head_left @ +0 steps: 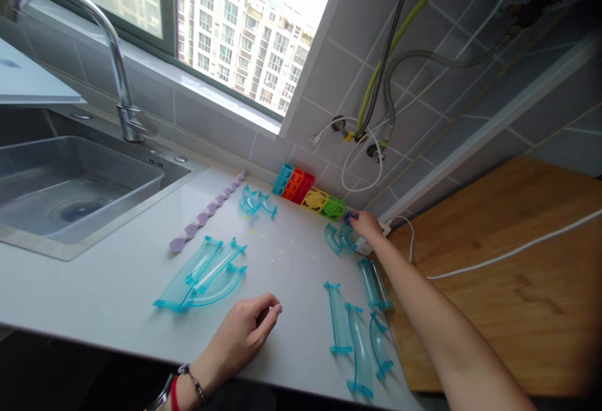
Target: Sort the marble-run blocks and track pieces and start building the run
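At the far right end of a row of coloured plastic blocks, my right hand (367, 225) reaches out, its fingers closed on a small dark blue block (349, 217). The row runs against the tiled wall: light blue block (283, 179), orange block (294, 184), red block (303, 189), yellow block (314, 199) and green block (333, 208). Close below the right hand lie curved clear-blue track pieces (333, 240). My left hand (247, 330) rests at the counter's front with its fingers curled and nothing visible in them, near a group of clear-blue track pieces (207, 276).
More clear-blue track pieces (360, 348) lie at the right, and small curved ones (250, 201) at the back. A twisted lilac strip (207, 211) lies near the sink (70, 249). Beside my right arm are a white cable (512, 248) and wooden board (493, 310).
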A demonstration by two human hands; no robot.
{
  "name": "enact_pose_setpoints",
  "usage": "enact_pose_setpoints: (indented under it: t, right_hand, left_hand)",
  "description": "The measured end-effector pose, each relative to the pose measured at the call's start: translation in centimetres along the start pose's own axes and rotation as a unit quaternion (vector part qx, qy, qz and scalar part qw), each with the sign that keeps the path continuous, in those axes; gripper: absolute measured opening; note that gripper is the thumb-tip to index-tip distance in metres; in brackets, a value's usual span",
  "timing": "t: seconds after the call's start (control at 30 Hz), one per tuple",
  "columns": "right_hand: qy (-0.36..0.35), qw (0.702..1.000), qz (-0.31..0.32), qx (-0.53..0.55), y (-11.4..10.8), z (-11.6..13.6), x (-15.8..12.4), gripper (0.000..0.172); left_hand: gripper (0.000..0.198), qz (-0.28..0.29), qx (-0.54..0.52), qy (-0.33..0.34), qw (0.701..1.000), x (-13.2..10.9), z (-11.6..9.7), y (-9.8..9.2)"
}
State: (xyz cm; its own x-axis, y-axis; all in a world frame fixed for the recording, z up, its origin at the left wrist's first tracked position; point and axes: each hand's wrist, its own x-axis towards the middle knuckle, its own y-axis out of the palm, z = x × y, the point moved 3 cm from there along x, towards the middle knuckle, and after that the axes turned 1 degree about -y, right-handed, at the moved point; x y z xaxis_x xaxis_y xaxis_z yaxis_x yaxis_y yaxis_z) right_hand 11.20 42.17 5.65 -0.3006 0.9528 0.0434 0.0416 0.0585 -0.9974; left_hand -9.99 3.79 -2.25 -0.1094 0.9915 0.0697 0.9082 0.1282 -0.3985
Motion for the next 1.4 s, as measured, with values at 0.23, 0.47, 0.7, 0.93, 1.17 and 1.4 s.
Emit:
enact_pose_setpoints:
  t: [0.23,0.47,0.7,0.93,1.17,1.4]
  right_hand:
    - [0.017,0.998,0.049,-0.041,0.7,0.2,4.4,0.038]
    - [0.024,0.992,0.100,-0.076,2.1,0.5,6.5,0.036]
    - [0.002,0.993,0.098,-0.069,-0.2,0.3,4.6,0.031]
    - [-0.001,0.977,0.207,-0.051,-1.5,-2.5,-5.2,0.040]
    - [0.075,0.968,0.228,-0.078,1.2,-4.4,-13.8,0.023]
    - [0.064,0.991,0.102,-0.066,-2.0,-3.9,-19.1,0.021]
  left_hand:
    - [0.036,0.016,-0.012,-0.003,1.000,0.0,0.2,0.0]
    - [0.035,0.032,-0.015,-0.003,0.999,-0.2,0.2,0.0]
    - [0.032,0.040,-0.029,-0.008,0.999,-0.3,0.7,0.1]
    - [0.034,0.034,-0.027,-0.003,0.999,-0.1,0.6,0.0]
    - [0.036,0.018,0.008,0.019,1.000,0.1,0.0,-0.1]
    - [0.040,-0.043,-0.021,0.006,0.999,-1.6,-0.8,-0.2]
